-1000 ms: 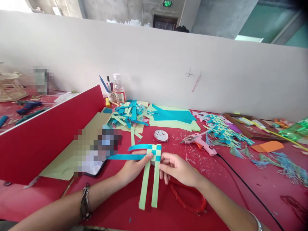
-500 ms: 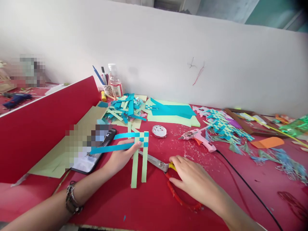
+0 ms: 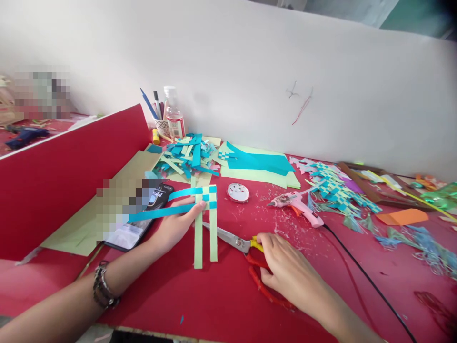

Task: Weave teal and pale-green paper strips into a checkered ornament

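Observation:
My left hand (image 3: 178,228) pinches a small woven piece of paper strips (image 3: 206,196), blue and pale green in a checker pattern. Two long blue tails reach left from the weave, and two pale green ones hang toward me. To the right, my right hand (image 3: 285,269) has its fingers closed around the yellow-and-red handle of a pair of scissors (image 3: 237,242). Their blades look closed and point left, the tip passing near the green strips. Part of the handle is hidden under my fingers.
A phone (image 3: 143,224) lies left of the weave. Behind are a paper scrap pile (image 3: 194,155), blue sheet (image 3: 257,159), round lid (image 3: 238,192) and plastic bottle (image 3: 174,116). A pink glue gun (image 3: 298,205) trails its cord rightward. A red divider (image 3: 78,176) stands left.
My right hand's fingers have drawn in around the scissors handle, where before they lay more loosely over it. My left hand keeps its hold on the woven strips. The view has shifted slightly.

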### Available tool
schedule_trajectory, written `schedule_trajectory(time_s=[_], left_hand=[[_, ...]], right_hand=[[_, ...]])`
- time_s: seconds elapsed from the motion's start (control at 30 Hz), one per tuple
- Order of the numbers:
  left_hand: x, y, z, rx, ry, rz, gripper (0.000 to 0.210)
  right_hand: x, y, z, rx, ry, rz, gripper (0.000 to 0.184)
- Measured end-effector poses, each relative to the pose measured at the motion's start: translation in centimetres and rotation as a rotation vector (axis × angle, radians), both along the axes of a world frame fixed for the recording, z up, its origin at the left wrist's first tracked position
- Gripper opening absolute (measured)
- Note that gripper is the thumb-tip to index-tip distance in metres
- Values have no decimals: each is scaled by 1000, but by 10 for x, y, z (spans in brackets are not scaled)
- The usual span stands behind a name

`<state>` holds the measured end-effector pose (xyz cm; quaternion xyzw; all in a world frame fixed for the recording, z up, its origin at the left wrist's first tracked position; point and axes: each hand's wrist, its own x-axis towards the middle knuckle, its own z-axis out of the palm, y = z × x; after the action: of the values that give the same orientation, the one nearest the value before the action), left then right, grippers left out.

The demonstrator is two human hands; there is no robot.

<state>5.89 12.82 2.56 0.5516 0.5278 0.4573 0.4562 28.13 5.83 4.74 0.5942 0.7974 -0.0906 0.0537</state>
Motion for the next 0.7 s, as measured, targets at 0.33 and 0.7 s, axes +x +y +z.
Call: schedule_trajectory(time_s=[0.33,0.7], left_hand=[[2,1,-1,5,3,-59,26],[3,0,-4,-181,-282,26,29]], right_hand=[[27,13,-10,136,49,35,32],[47,26,-10,79,469,-155,21]])
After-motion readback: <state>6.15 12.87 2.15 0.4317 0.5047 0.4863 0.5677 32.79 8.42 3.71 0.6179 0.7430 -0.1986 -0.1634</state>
